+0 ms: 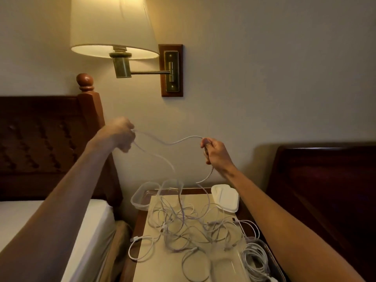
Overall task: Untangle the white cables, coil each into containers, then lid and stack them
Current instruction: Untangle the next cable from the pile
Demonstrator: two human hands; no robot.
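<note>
Both hands are raised above the nightstand with one white cable (179, 141) stretched between them. My left hand (118, 133) grips it at the left, blurred, fingers curled round it. My right hand (215, 152) pinches it at the right. From each hand the cable hangs down into a tangle of white cables (189, 222) spread over the nightstand top (154, 267). Two clear containers (142, 196) stand at the back left. A stack of white lids (225, 197) lies at the back right. Another clear container (262, 261) at the front right holds a coiled white cable.
A wall lamp (114, 27) on a swing arm hangs above and behind my hands. A bed with a white mattress (89, 231) and wooden headboard (40, 139) is on the left. A dark wooden headboard (325, 190) is on the right.
</note>
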